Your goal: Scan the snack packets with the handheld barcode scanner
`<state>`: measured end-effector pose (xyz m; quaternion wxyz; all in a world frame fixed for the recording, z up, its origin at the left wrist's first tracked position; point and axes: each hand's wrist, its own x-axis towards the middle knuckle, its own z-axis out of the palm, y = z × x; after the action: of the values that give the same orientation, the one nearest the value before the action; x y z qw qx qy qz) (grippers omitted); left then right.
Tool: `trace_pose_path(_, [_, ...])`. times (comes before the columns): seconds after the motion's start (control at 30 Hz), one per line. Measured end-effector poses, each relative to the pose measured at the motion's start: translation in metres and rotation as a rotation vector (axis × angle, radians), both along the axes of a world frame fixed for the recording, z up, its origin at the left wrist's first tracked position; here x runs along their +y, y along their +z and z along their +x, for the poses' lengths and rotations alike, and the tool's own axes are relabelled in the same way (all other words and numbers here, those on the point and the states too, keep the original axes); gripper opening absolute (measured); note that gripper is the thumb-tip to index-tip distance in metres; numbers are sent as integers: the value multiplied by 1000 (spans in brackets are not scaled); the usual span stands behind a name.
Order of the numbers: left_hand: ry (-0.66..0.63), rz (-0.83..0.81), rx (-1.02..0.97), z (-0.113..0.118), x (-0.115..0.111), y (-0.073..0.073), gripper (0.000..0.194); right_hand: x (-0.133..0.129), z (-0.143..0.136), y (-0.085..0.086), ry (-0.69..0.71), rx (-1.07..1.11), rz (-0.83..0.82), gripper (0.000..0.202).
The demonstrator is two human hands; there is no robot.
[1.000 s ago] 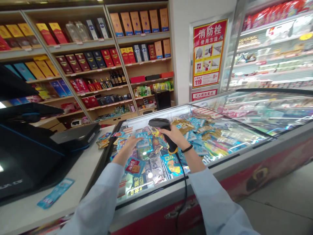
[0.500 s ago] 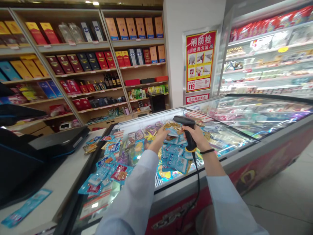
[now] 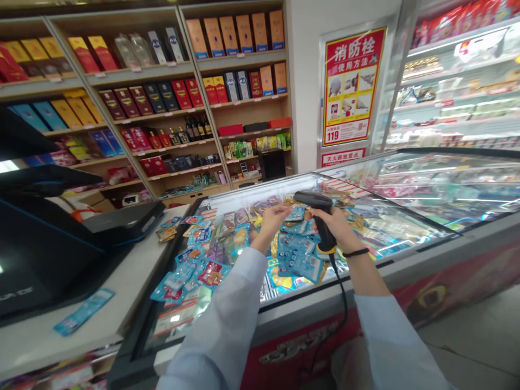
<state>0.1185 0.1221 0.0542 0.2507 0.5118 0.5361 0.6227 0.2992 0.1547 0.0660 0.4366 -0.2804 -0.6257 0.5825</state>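
Note:
My right hand (image 3: 333, 223) is wrapped around the grip of a black barcode scanner (image 3: 312, 201), whose head points left over the glass-topped freezer (image 3: 292, 310). Its cord hangs down the freezer's front. Just left of the scanner, my left hand (image 3: 275, 219) has its fingers pinched at the edge of a small blue snack packet (image 3: 296, 213). Below both hands lies a heap of blue snack packets (image 3: 299, 258) on the glass. More blue packets, one with a red panel (image 3: 213, 273), are scattered toward the freezer's left end.
On the left, a counter (image 3: 122, 295) carries a black checkout machine (image 3: 40, 254), a long blue packet (image 3: 84, 311) and a few small packets (image 3: 166, 233). Shelves of boxed goods (image 3: 154, 100) line the back wall. A lit display fridge (image 3: 459, 103) stands at the right.
The view has shifted, so the scene sits further right. The gold-and-blue packet at my left hand now shows a blue face. My right hand keeps the scanner in nearly the same place.

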Motion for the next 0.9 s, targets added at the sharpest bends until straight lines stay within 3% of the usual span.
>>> trace_pose_path(0.13, [16,19,-1,-27,-37,9,11,-10,-11,8,21,18,18,25])
trace_pose_path(0.3, [168,-19,-59,-79,-90,8,40,-23,-35,16,83,33,65,27])
trace_pose_path(0.5, [428,-36,52,-149,-159,4,22,-44,-75,22,189,58,87,27])
trace_pose_path(0.57, [502,-51,-19,-166,-175,1,22,-48,-92,19,239,33,107,27])
trace_pose_path(0.63, [485,-88,-192,-178,-185,-2,28,-49,-109,13,299,25,123,27])
trace_pose_path(0.73, [362,-135,-387,-185,-190,-6,40,-51,-130,1,372,21,100,29])
trace_pose_path(0.83, [262,-157,-416,-188,-188,-9,49,-54,-141,-4,425,40,59,27])
trace_pose_path(0.9, [280,-175,-384,-192,-186,-12,48,-58,-141,-2,451,72,30,25])
